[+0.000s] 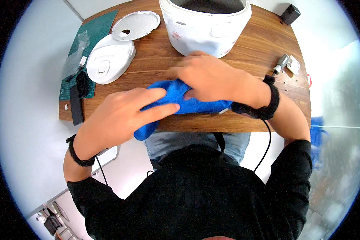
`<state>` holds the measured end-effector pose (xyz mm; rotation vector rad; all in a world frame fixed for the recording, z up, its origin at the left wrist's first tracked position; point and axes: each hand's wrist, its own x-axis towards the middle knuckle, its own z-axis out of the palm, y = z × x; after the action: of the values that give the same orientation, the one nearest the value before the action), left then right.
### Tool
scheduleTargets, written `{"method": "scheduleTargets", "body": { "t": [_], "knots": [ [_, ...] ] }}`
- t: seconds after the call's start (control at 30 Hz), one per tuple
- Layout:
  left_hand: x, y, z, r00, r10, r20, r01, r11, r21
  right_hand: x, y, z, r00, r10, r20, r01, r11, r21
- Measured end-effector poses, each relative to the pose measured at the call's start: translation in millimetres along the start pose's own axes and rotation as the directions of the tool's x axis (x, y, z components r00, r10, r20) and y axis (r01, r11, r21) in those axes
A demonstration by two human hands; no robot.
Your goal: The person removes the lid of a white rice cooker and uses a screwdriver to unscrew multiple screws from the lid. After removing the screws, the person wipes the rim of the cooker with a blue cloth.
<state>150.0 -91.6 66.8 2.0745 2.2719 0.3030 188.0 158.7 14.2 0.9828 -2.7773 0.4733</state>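
Note:
A bunched blue cloth [202, 107] lies along the table's near edge, one end drooping over it. My left hand [122, 114] grips its left part, index and middle fingers stretched across the top and the thumb out of sight. My right hand [212, 78] is closed on the cloth's middle, slightly smeared by motion. A small pale edge shows beneath the cloth's right end; what it belongs to is hidden. Just beyond my right hand stands a white rice cooker body [206, 34] with a flower print, open at the top.
At the left lie a white cooker lid [108, 60], a round metal inner lid [137, 25], a green cutting mat [96, 30] and a black strap [77, 105]. A screwdriver [282, 63], a white part [294, 65] and several screws lie right. A black box [291, 15] stands far right.

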Motion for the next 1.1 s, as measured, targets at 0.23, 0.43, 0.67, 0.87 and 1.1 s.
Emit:
{"method": "scheduleTargets", "body": {
  "t": [0.23,0.43,0.67,0.87,1.1],
  "knots": [
    [-26,-16,13,0.873,-0.397,-0.285,0.417,0.909,0.012,-37,-2,-57,0.960,0.279,-0.009,-0.280,0.960,-0.030],
    [-11,-43,15,0.734,-0.646,-0.211,0.585,0.758,-0.286,-58,19,-48,0.853,0.501,-0.145,-0.471,0.860,0.199],
    [39,12,48,0.848,-0.529,-0.044,0.161,0.334,-0.929,-49,-27,-17,0.827,0.560,-0.045,-0.299,0.507,0.808],
    [60,42,43,0.931,-0.363,-0.038,0.014,0.138,-0.990,-63,-32,9,0.868,0.255,-0.427,0.146,0.689,0.709],
    [74,25,35,0.943,-0.297,-0.151,-0.048,0.327,-0.944,-60,-31,-21,0.835,0.436,-0.336,-0.034,0.650,0.759]
  ]
}}
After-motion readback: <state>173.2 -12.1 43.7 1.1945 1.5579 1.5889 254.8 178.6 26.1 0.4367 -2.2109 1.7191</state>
